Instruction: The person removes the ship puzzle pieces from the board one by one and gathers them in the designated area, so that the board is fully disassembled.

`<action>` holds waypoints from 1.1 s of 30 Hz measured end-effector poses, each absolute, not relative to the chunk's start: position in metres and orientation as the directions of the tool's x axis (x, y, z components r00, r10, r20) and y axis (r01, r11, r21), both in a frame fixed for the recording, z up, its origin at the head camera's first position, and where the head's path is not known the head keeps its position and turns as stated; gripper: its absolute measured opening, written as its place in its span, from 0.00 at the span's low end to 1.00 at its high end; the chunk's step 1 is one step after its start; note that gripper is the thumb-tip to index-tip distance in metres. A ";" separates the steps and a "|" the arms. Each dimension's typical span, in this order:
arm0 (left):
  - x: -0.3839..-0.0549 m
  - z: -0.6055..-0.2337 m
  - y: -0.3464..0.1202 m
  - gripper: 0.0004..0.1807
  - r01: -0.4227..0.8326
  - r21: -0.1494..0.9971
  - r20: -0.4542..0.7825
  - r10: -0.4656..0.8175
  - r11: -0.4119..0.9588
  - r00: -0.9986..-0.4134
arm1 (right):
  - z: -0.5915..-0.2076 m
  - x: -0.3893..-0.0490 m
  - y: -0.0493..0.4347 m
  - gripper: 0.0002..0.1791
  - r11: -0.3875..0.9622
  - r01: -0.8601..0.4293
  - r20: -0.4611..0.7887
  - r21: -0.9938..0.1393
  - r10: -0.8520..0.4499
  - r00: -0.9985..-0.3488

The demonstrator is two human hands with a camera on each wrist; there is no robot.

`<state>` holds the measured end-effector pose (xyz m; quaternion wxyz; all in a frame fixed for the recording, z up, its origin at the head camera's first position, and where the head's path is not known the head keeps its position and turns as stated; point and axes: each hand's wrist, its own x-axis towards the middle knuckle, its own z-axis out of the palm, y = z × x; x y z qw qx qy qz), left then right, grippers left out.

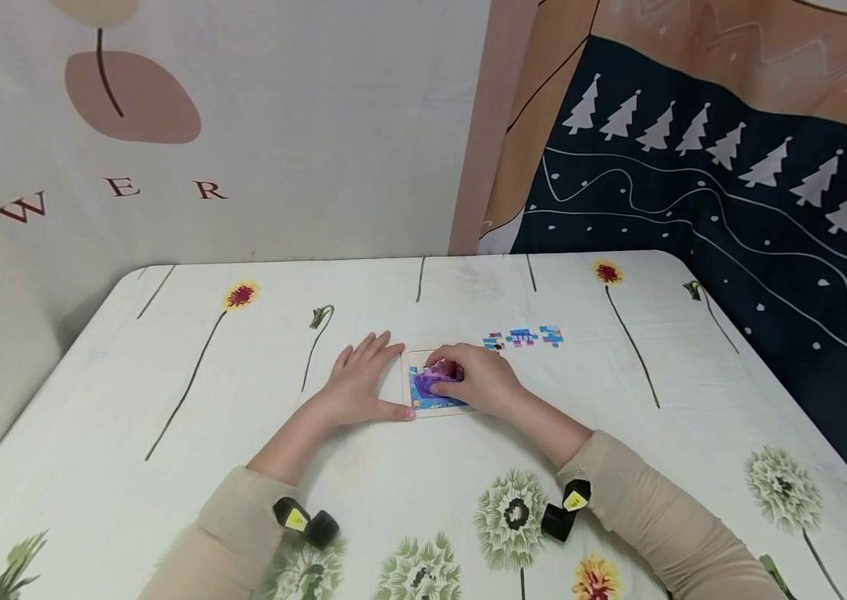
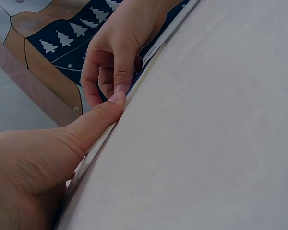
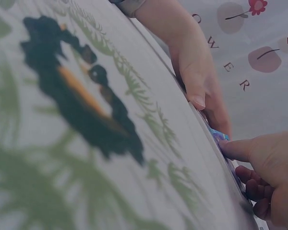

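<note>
A small jigsaw puzzle (image 1: 434,402) in blue, purple and pink lies in a pale tray with a thin raised border (image 1: 406,379). My left hand (image 1: 359,385) rests at the tray's left side with fingers spread, its thumb on the near left corner. Over the puzzle's right part is my right hand (image 1: 487,382), fingers bent and thumb down at the picture. It seems to pinch a purple puzzle piece (image 1: 448,377), partly hidden by the fingers. In the left wrist view, the right hand (image 2: 122,48) comes down close to the left thumb.
Several loose puzzle pieces (image 1: 522,337) lie in a row behind and to the right of the tray. They are on a white tablecloth (image 1: 243,375) printed with flowers. A pale wall hanging (image 1: 318,125) and a dark one with white trees (image 1: 694,192) stand behind the table.
</note>
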<state>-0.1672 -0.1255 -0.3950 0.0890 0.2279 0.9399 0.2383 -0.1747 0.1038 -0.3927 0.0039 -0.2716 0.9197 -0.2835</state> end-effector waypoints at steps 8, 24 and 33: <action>-0.168 -0.396 -0.126 0.51 0.377 0.492 -0.050 0.458 0.785 -0.888 | -0.394 -0.175 0.103 0.14 0.664 -0.502 0.168 -0.554 -0.501 -0.849; -0.165 -0.396 -0.124 0.49 0.359 0.509 -0.037 0.436 0.782 -0.899 | -0.397 -0.176 0.104 0.02 0.527 -0.410 0.185 -0.744 -0.428 -0.885; -0.166 -0.397 -0.124 0.49 0.361 0.503 -0.032 0.435 0.785 -0.900 | -0.396 -0.177 0.102 0.03 0.459 -0.326 0.148 -0.827 -0.381 -0.913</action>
